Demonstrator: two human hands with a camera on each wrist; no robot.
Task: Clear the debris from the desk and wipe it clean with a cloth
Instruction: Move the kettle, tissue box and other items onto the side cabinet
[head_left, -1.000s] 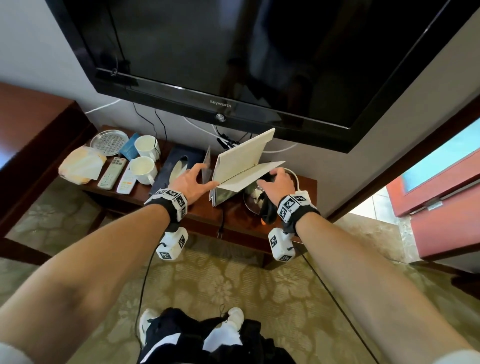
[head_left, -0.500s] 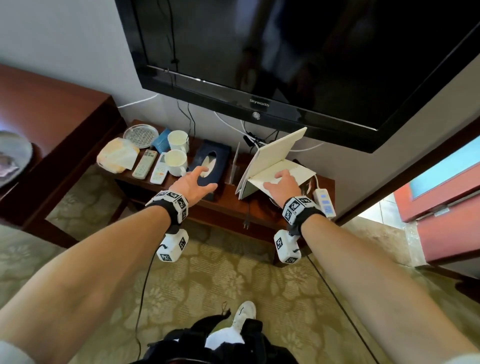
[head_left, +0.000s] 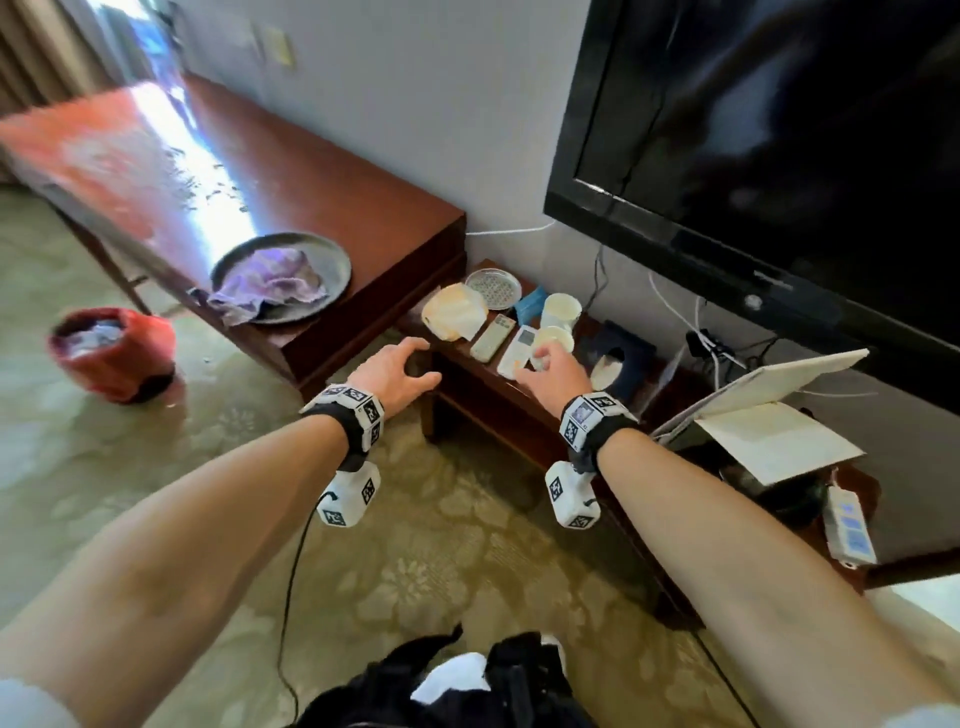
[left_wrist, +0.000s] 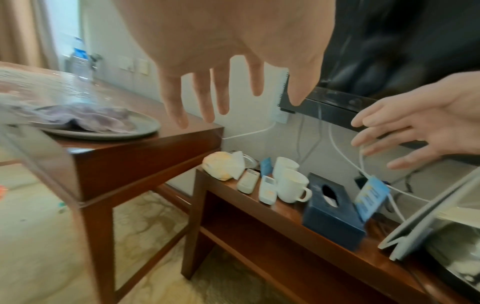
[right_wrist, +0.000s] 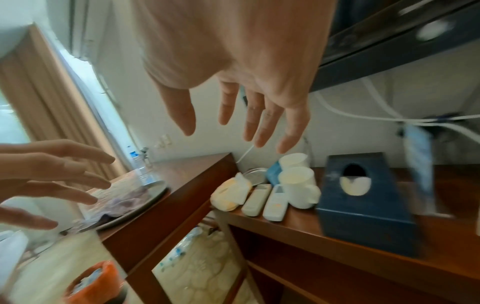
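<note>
A purple cloth (head_left: 270, 283) lies crumpled on a round grey tray (head_left: 332, 260) at the near end of the long wooden desk (head_left: 353, 208). In the left wrist view the cloth (left_wrist: 85, 118) sits left of and below my fingers. My left hand (head_left: 402, 364) hovers open and empty just off the desk's corner, fingers spread (left_wrist: 223, 98). My right hand (head_left: 548, 366) hovers open above the low stand's remotes, holding nothing (right_wrist: 241, 123). A crumpled pale wrapper (head_left: 454, 312) lies at the stand's left end.
A red waste bin (head_left: 111, 358) with rubbish in it stands on the carpet left of the desk. The low stand (head_left: 498, 395) carries two remotes (head_left: 493, 338), two white mugs (head_left: 561, 312), a dark tissue box (head_left: 618, 358), an open white folder (head_left: 769, 431) and a power strip (head_left: 849, 525). A television (head_left: 779, 130) hangs above.
My right hand has come off the white folder and both hands have swung left, off the low stand toward the desk corner. The view has turned left, showing desk, tray and bin.
</note>
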